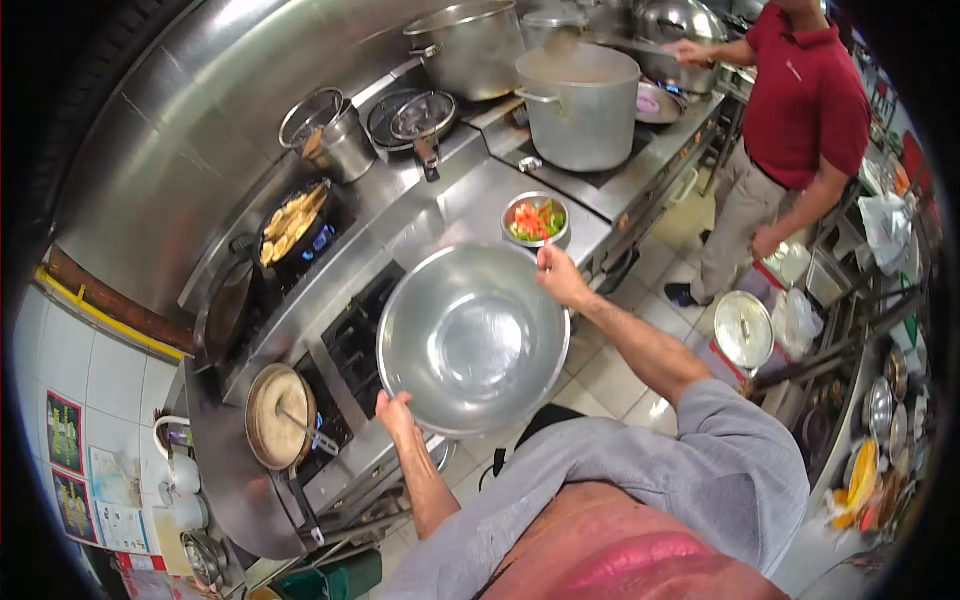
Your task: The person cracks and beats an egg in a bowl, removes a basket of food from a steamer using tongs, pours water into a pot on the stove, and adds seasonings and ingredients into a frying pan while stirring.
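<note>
A large, shiny metal bowl (pixel 475 345) is held between my two hands, tilted so its bare inside faces me. My left hand (pixel 394 410) grips the near-left rim, thumb on the inside edge. On the far-right side my right hand (pixel 562 277) is closed on the rim, its fingers partly hidden. Just beyond that hand, a small steel bowl (pixel 510 215) of chopped red and green vegetables (pixel 536 220) sits on the steel counter (pixel 450 205).
A frying pan of food (pixel 293 225) sits over a blue flame. Another pan (pixel 262 450) holds pale sauce and a utensil. Large pots (pixel 583 120) stand at the back. A person in a red shirt (pixel 805 100) stirs one pot. A lidded container (pixel 743 328) stands at right.
</note>
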`<state>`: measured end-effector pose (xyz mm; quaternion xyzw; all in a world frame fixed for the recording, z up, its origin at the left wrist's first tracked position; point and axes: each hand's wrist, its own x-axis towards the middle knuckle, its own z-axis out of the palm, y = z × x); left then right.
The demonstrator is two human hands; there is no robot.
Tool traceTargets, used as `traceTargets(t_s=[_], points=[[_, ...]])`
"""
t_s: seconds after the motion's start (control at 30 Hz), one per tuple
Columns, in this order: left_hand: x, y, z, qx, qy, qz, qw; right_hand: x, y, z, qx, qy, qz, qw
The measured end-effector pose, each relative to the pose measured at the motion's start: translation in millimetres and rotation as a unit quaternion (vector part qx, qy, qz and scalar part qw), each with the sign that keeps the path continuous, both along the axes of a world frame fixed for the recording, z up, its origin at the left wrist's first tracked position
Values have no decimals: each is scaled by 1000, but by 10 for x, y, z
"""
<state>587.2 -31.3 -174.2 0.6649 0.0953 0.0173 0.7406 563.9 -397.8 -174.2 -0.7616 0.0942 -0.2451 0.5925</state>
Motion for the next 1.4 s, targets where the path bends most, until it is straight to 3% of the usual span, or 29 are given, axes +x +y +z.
traceTargets(t_s=[0.1,0.13,0.17,0.23,0.27,0.37,0.43,0.5,0.53,0.57,0.6,0.63,0.67,0.73,0.8,0.83,0.93,1.03,1.1,1.13,1.17,1.2,1.23,1.33,1.4], points=[[156,-202,-208,-50,-9,25,998,254,-190,-57,31,29,19,999],[180,-273,-230,-55,-19,43,997,344,-252,-89,-23,13,18,1000],[205,-299,-232,-46,-6,42,998,373,-301,-156,-72,3,14,997],[229,-408,-207,-15,-4,73,997,553,-388,-185,-5,-18,45,999],[201,-490,-139,-9,-15,75,997,600,-449,-176,-39,-16,37,998],[183,-663,-139,-43,25,114,992,547,-654,88,-92,88,66,990],[161,-648,-188,-47,39,119,991,286,-905,424,-87,104,-29,990],[136,-749,-197,-22,25,142,989,-16,-1428,339,-11,-36,-203,978],[112,-766,-179,11,33,154,987,-108,-1779,189,-43,-61,-344,936],[102,-773,-198,27,23,158,987,-111,-2267,-181,36,-20,-403,914],[102,-743,-241,40,13,163,986,-149,-2782,-583,149,-14,-391,908],[77,-774,-196,36,11,164,986,-137,-3199,-955,160,-8,-441,883],[69,-780,-163,19,20,152,988,-143,-3493,-1120,308,-46,-391,866],[70,-829,-146,17,39,202,978,-61,-3938,-1485,346,14,-360,866],[75,-817,-145,20,39,182,982,95,-4388,-2056,351,106,-332,869],[97,-865,-149,10,29,196,980,138,-4466,-2017,410,157,-310,843],[42,-835,-163,23,22,204,979,316,-4673,-2239,429,168,-261,848],[54,-731,-166,142,58,193,969,458,-4739,-2425,523,170,-219,806],[60,-406,-468,190,46,179,964,531,-4783,-2695,575,43,-158,801],[57,-412,-488,208,48,186,959,560,-4708,-2523,589,49,-190,784],[53,-339,-557,253,52,192,947,582,-4699,-2503,600,7,-145,787],[31,-528,-405,177,76,232,953,593,-4727,-2548,589,-15,-125,798],[29,-541,-432,206,73,250,943,612,-4751,-2603,578,-37,-102,809],[0,-685,-259,193,76,237,949,633,-4668,-2325,572,13,-261,777],[38,-683,-331,157,75,249,953,639,-4760,-2340,556,11,-228,799]])
